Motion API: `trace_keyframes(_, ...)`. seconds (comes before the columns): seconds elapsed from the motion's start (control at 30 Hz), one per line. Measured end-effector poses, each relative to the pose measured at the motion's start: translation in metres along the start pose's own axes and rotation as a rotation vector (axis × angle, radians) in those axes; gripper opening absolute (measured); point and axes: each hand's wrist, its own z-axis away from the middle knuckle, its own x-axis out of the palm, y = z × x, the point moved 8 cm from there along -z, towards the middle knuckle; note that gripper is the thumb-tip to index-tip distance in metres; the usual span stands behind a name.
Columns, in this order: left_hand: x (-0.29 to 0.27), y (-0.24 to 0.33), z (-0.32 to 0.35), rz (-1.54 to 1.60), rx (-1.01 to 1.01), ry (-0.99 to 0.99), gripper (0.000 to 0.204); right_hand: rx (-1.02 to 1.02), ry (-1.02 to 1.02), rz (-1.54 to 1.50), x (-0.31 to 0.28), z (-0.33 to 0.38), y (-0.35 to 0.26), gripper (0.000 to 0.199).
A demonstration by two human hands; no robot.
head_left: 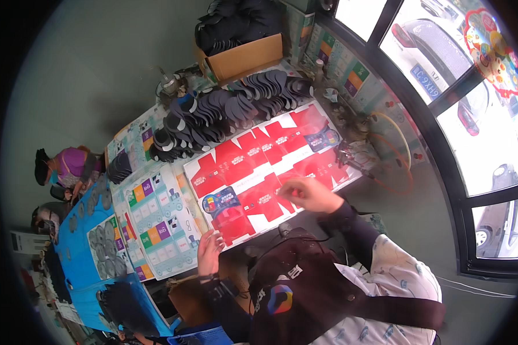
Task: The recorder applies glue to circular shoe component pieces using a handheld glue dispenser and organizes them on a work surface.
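Note:
My right hand [312, 195] hovers over the near part of a red printed cardboard sheet [233, 158], its fingers curled together. Whatever they hold, if anything, is too small to make out. By the sheet's near left corner is my left hand [209, 250], its fingers loosely apart and nothing visible in them. The sheet lies flat on the table, with white cut-outs and blue patches. Along its far side run overlapping rows of dark insole-shaped pieces [236, 109], some with grey ends.
Behind the rows stands a cardboard box [244, 60] heaped with more dark pieces. Printed poster sheets [161, 221] cover the table to the left. Beyond them is a blue table [80, 253] with grey pieces, and another person [73, 167] sits there. A hose [406, 138] loops at the right.

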Motion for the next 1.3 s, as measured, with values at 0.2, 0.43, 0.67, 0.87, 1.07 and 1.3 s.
trace_keyframes(0.2, 0.09, 0.005, -0.057, -0.179, -0.027, -0.101, 0.027, -0.003, 0.231, 0.392, -0.114, 0.089, 0.022, 0.018)
trace_keyframes(0.43, 0.076, -0.009, -0.064, -0.296, -0.034, -0.207, 0.029, 0.264, 0.36, 0.389, -0.133, 0.142, 0.047, 0.011)
trace_keyframes(0.67, -0.142, -0.056, 0.059, 0.106, -0.027, 0.278, 0.045, -0.067, -0.268, 0.415, 0.12, 0.018, 0.028, 0.014)
trace_keyframes(0.87, -0.335, -0.002, 0.206, 0.18, 0.418, 0.816, 0.049, -0.158, -0.491, 0.361, 0.284, -0.049, -0.054, 0.014)
trace_keyframes(1.07, -0.451, -0.033, 0.278, 0.281, 0.302, 1.004, 0.051, 0.016, -0.662, 0.328, 0.378, -0.117, -0.02, 0.033)
trace_keyframes(1.3, -0.314, -0.022, 0.077, 0.087, 0.127, 0.518, 0.052, 0.15, 0.13, -0.414, 0.184, -0.167, 0.117, 0.029)
